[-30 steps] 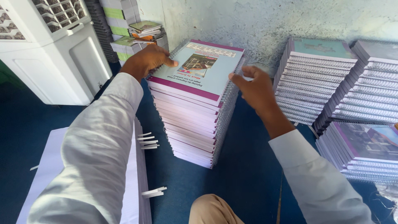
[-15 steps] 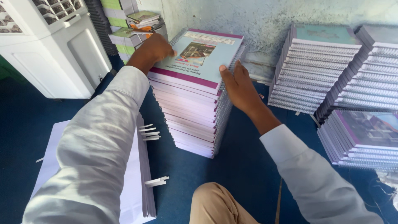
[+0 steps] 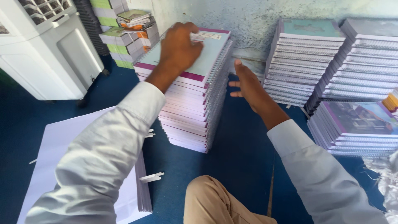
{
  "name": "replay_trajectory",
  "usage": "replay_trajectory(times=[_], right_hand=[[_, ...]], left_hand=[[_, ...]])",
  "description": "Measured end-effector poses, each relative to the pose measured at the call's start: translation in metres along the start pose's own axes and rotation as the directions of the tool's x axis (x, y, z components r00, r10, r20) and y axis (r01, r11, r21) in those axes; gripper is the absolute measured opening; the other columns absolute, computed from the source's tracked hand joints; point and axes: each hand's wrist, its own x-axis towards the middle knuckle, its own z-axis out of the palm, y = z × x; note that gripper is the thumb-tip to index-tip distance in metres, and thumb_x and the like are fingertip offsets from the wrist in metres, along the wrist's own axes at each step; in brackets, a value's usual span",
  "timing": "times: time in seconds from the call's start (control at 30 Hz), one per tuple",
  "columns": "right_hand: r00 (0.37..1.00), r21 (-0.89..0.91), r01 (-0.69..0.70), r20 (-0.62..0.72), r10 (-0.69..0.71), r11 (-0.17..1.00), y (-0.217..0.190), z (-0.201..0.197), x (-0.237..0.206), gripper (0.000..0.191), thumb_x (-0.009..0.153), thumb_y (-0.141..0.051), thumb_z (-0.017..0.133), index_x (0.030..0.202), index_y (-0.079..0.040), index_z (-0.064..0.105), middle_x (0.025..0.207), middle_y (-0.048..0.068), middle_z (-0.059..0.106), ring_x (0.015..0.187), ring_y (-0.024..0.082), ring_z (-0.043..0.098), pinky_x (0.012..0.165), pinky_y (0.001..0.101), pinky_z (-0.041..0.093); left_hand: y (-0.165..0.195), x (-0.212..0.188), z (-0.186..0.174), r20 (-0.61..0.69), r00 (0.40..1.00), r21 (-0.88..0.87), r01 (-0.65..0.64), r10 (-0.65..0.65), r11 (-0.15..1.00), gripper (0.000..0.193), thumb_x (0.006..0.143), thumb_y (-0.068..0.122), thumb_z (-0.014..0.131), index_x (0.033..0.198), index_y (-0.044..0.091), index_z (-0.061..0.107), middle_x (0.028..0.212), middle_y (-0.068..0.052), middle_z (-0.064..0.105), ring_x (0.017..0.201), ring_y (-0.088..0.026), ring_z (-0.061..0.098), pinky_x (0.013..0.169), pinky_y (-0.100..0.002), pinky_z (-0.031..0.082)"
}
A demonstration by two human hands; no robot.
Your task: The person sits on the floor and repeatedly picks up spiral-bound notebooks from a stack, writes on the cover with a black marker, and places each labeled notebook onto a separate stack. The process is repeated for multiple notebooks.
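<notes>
Left hand (image 3: 179,45) presses flat on the tall notebook stack (image 3: 188,103); right hand (image 3: 248,83) hovers spread beside it; heavy, slippery covers, best gripped low at both sides

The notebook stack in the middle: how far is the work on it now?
Done: the notebook stack stands tall and fairly even, and more stacks stand by the wall. In hand: the left hand presses its top cover, while the right hand is open beside it, not touching. Left: white sheets lie loose.
</notes>
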Motion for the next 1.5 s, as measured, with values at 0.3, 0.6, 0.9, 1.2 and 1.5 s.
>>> replay_trajectory(times=[0.3,0.6,0.9,1.2,1.5], right_hand=[[0.985,0.037,-0.135,-0.101,0.138,0.990,0.030,-0.051,-0.035,0.100,0.092,-0.074,0.031,0.158,0.002,0.021,0.155,0.028,0.034,0.125,0.035,0.060,0.091,0.0459,0.059],[0.961,0.031,-0.190,-0.199,0.192,0.981,0.094,-0.129,-0.083,0.096,0.093,-0.073,0.031,0.154,0.002,0.034,0.157,0.019,0.042,0.115,0.032,0.062,0.085,0.0436,0.058],[0.871,-0.031,-0.414,-0.303,0.386,0.910,0.206,-0.199,-0.170,0.096,0.092,-0.072,0.031,0.151,0.004,0.038,0.156,0.021,0.045,0.118,0.037,0.065,0.091,0.0473,0.056],[0.819,0.015,-0.489,-0.335,0.465,0.872,0.307,-0.213,-0.219,0.085,0.095,-0.066,0.038,0.144,0.002,0.052,0.144,0.023,0.056,0.109,0.033,0.068,0.089,0.0436,0.056],[0.855,-0.371,-0.502,-0.352,0.382,0.781,0.331,-0.182,-0.231,0.059,0.100,-0.054,0.045,0.129,-0.006,0.064,0.124,0.020,0.067,0.108,0.029,0.068,0.091,0.0427,0.055]], left_hand=[[0.091,-0.029,0.055,-0.018,0.955,-0.270,-0.291,0.297,0.918,0.025,0.081,0.015,0.078,0.104,0.008,0.071,0.105,-0.013,0.070,0.104,-0.037,0.064,0.088,-0.048,0.050],[0.159,-0.091,0.137,0.114,0.966,-0.517,-0.141,0.231,0.844,0.027,0.083,0.017,0.077,0.107,0.005,0.071,0.106,-0.015,0.073,0.104,-0.034,0.068,0.091,-0.044,0.052],[0.166,-0.202,0.220,0.469,0.882,-0.648,0.309,0.045,0.696,0.032,0.091,0.020,0.072,0.119,0.005,0.071,0.113,-0.012,0.074,0.107,-0.024,0.072,0.094,-0.037,0.057],[0.149,-0.278,0.291,0.660,0.739,-0.501,0.566,-0.135,0.655,0.036,0.093,0.025,0.068,0.126,0.010,0.069,0.109,-0.008,0.076,0.104,-0.019,0.071,0.094,-0.036,0.056],[0.135,-0.358,0.357,0.726,0.654,-0.460,0.692,-0.214,0.556,0.041,0.091,0.024,0.069,0.130,0.010,0.068,0.105,-0.006,0.075,0.099,-0.019,0.071,0.089,-0.035,0.057]])
